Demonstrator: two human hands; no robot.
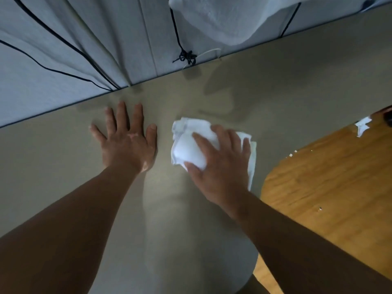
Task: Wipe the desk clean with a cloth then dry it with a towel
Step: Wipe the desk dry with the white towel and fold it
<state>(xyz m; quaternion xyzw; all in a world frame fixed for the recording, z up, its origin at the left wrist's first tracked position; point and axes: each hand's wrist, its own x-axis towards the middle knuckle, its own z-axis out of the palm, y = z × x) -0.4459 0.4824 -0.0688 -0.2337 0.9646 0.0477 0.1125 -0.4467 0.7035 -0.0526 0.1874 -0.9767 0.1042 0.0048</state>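
Note:
The grey-beige desk (265, 85) fills the middle of the view. A crumpled white cloth (188, 145) lies on it, and my right hand (220, 162) presses down on the cloth with spread fingers. My left hand (125, 141) rests flat on the bare desk just left of the cloth, fingers straight and spread. A white towel (222, 18) hangs at the top, above the desk's far edge.
Grey fabric panels with dark piping (63, 49) stand along the desk's far edge, with a knotted black cord (186, 57). To the right lies wooden floor (328, 177) with a scrap of white paper (362, 126) and small white bits.

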